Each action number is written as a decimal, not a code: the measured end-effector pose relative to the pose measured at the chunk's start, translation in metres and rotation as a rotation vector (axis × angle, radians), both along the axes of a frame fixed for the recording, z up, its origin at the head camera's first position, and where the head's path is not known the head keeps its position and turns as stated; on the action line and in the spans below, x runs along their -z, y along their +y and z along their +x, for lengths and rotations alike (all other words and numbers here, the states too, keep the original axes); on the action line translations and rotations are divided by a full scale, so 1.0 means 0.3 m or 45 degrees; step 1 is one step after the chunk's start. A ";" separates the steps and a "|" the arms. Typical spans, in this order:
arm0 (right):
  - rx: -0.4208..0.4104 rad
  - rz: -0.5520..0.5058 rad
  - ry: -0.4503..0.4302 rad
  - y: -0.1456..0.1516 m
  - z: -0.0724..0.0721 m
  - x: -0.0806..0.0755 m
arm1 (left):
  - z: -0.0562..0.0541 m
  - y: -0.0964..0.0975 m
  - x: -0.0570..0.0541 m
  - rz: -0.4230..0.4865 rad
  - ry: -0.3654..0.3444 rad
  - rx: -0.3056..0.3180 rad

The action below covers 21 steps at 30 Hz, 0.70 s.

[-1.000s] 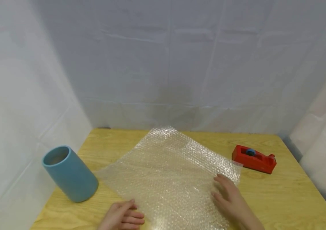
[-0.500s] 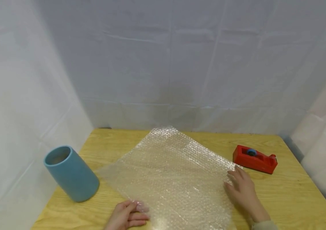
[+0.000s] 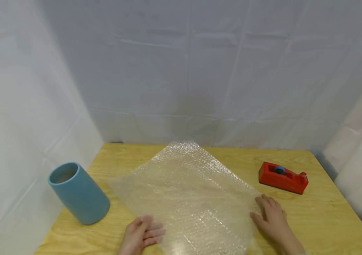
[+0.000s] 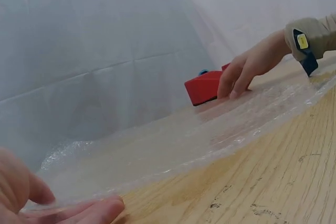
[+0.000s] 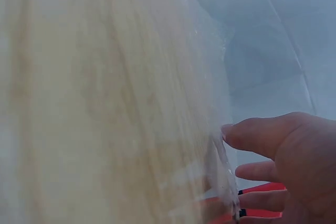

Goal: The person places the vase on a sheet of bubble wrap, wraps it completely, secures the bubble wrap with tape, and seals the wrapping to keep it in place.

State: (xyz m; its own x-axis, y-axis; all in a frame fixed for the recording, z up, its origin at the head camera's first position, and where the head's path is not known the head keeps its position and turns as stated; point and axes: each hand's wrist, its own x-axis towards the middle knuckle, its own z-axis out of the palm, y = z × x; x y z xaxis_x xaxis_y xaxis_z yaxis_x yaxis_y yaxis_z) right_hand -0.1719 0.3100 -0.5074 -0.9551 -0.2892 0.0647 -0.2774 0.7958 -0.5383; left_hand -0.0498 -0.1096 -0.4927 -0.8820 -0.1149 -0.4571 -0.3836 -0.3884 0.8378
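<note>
A clear sheet of bubble wrap (image 3: 197, 187) lies across the middle of the table, one corner pointing away from me. My left hand (image 3: 139, 235) grips its near left edge; in the left wrist view the thumb is above the sheet (image 4: 157, 150) and the fingers are below. At the right corner, my right hand (image 3: 273, 221) pinches the wrap. The right wrist view shows that thumb (image 5: 257, 135) at the sheet's edge, with some fingers partly seen through the plastic.
To the left stands a blue cylindrical vase (image 3: 83, 198), open at the top. A red tape dispenser (image 3: 284, 180) sits beyond my right hand. White sheeting (image 3: 184, 71) walls the wooden table (image 3: 321, 216) at the back and sides.
My right hand has moved out to the right corner and taken hold of it, then drawn it slightly nearer. The left hand has slid onto the near left edge. The wrap has shifted a little.
</note>
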 end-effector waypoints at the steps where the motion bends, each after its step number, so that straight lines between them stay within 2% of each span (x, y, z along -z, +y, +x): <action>1: -0.014 0.017 0.000 0.004 -0.008 -0.002 | 0.005 0.011 -0.001 -0.006 0.013 -0.011; 5: -0.049 0.069 -0.016 0.019 -0.049 -0.020 | 0.024 0.048 -0.007 -0.030 0.058 -0.040; 9: -0.052 0.081 -0.114 0.041 -0.092 -0.040 | 0.045 0.073 -0.016 -0.063 0.076 -0.054; 15: 0.041 0.030 -0.261 0.061 -0.073 -0.064 | 0.047 0.031 -0.016 -0.092 0.098 0.066; 21: 0.143 -0.113 -0.448 0.080 -0.063 -0.066 | 0.033 -0.025 -0.023 -0.123 0.083 0.201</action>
